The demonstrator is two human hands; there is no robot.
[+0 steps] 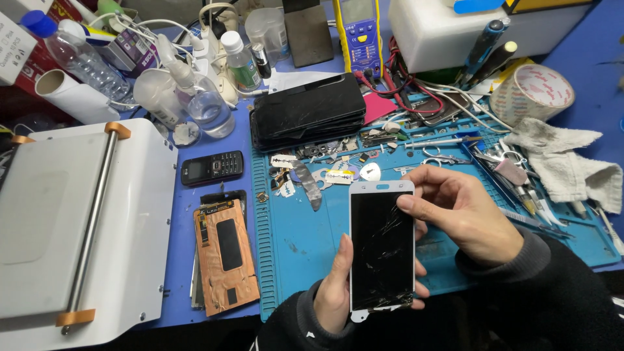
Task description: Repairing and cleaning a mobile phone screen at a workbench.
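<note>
A white-framed phone screen (382,250) with cracked black glass is held upright over the blue work mat (292,247). My left hand (335,289) grips its lower left edge, fingers showing behind the right side. My right hand (465,211) holds the upper right edge, thumb on the glass near the top. Both sleeves are dark.
A stack of broken black screens (305,110) lies at the mat's far edge. A copper-backed panel (224,257) and a small black keypad phone (212,168) lie left of the mat. A white machine (71,221) stands far left. Tools (513,175), a rag (572,166) and tape (532,91) are right.
</note>
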